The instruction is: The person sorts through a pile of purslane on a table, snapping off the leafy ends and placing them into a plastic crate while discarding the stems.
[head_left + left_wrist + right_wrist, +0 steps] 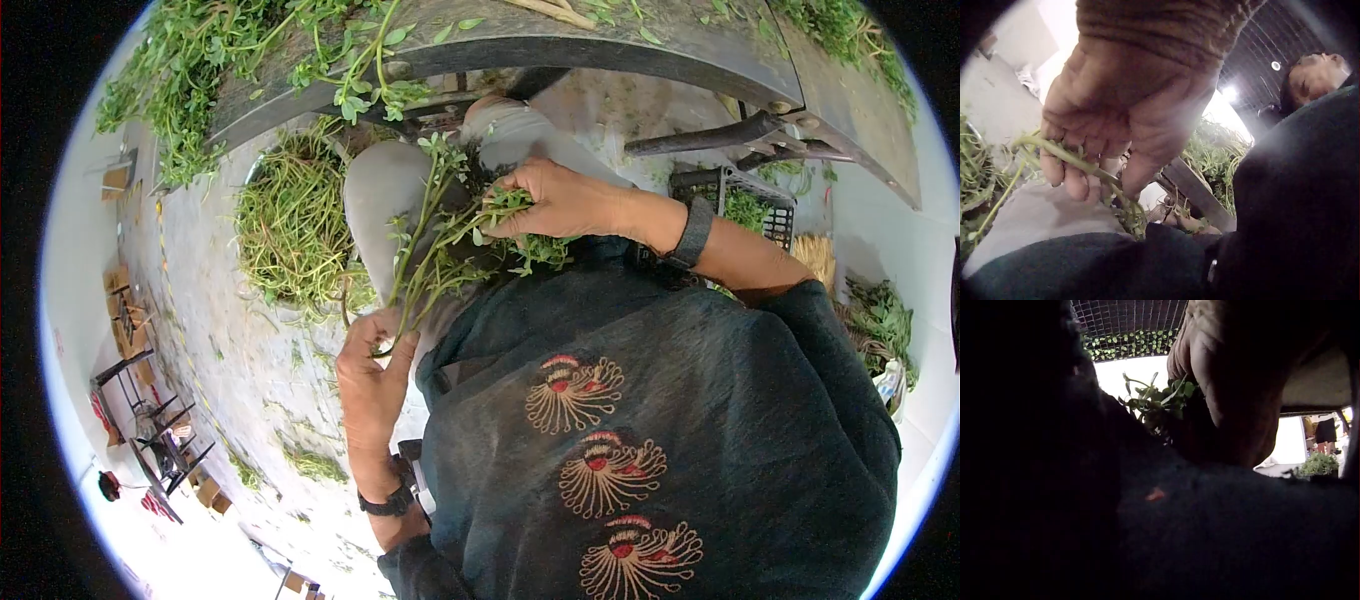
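Long green stems with small leaves (425, 215) stretch over the lap. My left hand (372, 385) pinches their lower ends between thumb and fingers. In the left wrist view a thick, bent stem (1066, 155) crosses in front of the fingers of the left hand (1119, 106). Further up and to the right, my right hand (565, 200) grips a small bunch of leafy sprigs (507, 203). Below that hand, more leafy greens (540, 252) lie on the lap. In the dark right wrist view, leaves (1166, 400) stick out beside the right hand (1229, 394).
A dark wooden table (660, 65) stands in front, its edge near the knees, with heaped greens (190, 75) at left. On the floor left of the legs is a round pile of stems (290, 225). A black crate (710, 185) and leafy bundles (880, 325) lie at right.
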`<state>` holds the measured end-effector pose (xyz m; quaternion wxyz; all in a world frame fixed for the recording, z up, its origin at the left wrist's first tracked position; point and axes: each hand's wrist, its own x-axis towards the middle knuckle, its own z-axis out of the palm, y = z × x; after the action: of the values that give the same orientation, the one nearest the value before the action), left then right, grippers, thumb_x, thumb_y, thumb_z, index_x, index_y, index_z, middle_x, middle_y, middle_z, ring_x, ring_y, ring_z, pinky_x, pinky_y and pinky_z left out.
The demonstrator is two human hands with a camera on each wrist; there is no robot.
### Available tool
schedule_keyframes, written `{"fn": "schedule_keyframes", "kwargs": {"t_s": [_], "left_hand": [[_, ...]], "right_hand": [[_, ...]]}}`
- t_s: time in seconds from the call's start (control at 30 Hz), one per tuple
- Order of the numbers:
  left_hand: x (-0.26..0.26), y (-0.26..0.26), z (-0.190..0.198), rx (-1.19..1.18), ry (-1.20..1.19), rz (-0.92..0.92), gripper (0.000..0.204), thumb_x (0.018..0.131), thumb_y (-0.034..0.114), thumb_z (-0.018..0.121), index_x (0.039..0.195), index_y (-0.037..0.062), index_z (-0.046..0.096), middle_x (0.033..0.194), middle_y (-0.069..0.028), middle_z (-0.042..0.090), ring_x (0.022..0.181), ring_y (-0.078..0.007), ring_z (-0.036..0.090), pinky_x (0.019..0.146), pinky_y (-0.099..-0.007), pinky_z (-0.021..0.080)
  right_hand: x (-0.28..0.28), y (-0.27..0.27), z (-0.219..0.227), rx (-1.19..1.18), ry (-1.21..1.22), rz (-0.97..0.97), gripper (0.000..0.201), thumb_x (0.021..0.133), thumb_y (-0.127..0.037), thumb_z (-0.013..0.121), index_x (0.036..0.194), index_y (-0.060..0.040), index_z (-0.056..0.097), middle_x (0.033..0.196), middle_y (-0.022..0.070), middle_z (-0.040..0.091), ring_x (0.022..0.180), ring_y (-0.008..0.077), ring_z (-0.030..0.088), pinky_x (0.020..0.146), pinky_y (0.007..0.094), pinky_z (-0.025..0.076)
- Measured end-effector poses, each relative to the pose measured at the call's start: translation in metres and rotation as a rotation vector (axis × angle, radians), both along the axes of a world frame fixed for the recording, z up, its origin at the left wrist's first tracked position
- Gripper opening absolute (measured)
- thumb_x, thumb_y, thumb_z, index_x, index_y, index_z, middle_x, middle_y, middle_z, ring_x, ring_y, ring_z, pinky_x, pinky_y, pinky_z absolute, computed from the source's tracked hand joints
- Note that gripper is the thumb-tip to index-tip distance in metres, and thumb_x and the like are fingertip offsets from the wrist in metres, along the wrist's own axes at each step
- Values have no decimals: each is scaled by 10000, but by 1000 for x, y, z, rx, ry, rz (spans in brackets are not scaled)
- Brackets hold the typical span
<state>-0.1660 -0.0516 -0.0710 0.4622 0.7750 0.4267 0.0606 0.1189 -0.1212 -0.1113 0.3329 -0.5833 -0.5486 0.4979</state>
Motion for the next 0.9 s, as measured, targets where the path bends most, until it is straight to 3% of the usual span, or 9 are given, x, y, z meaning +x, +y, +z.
{"fn": "schedule_keyframes", "kwargs": {"t_s": [0.07,0.17,0.27,0.33,0.47,0.57,0.77,0.83,0.9], "left_hand": [[15,-5,9,318,35,-44,357,747,-7,654,1094,15,573,1017,-127,605,734,-215,593,738,-310,480],[40,-12,19,509,-43,-19,388,764,22,657,1140,39,564,1093,-126,584,820,-175,599,700,-273,467],[65,-19,27,359,-141,-82,484,744,19,675,1202,50,519,1126,-160,565,771,-251,621,707,-327,502],[72,-19,24,288,-138,-62,387,759,31,667,1133,50,569,1047,-155,597,756,-267,628,662,-328,504],[66,-18,8,358,-123,-241,151,771,35,652,920,36,626,799,-134,614,703,-312,608,611,-334,489],[60,-25,6,361,-115,-199,94,768,18,646,857,30,619,745,-135,587,657,-313,588,570,-334,468],[60,-30,13,441,-162,-51,52,776,6,624,820,32,634,666,-120,567,582,-269,558,532,-295,432],[43,-12,6,466,-35,194,96,831,66,590,843,-2,656,673,-74,617,582,-113,534,552,-247,429],[8,14,7,467,30,418,129,838,32,546,875,-3,665,736,-74,643,596,-137,556,551,-257,441]], "right_hand": [[-3,0,2,-56,-28,15,388,800,-318,685,941,39,624,645,82,541,628,85,458,582,275,413],[-7,-1,4,-21,153,-16,334,809,-297,673,880,27,630,605,92,504,601,82,443,549,283,394],[-8,-1,4,-27,100,22,306,768,-253,687,845,39,637,714,157,637,669,81,524,626,305,442],[-9,-4,2,131,97,104,284,755,-237,683,834,32,633,687,171,620,599,133,537,597,328,441],[-15,-12,12,65,-1,141,256,732,-226,683,831,6,636,711,184,619,583,245,583,587,352,450],[-22,-18,21,215,38,251,199,724,-206,670,799,-26,626,752,171,615,743,350,601,615,405,452],[-15,-29,46,411,-51,287,128,722,-159,618,769,-45,588,726,136,574,725,350,581,600,433,441],[-13,-37,61,473,6,394,124,708,-105,593,822,-57,593,726,120,548,731,339,573,608,407,450],[-7,-44,57,461,51,335,131,722,-106,592,844,-60,600,743,121,558,738,331,577,620,400,455]]}}
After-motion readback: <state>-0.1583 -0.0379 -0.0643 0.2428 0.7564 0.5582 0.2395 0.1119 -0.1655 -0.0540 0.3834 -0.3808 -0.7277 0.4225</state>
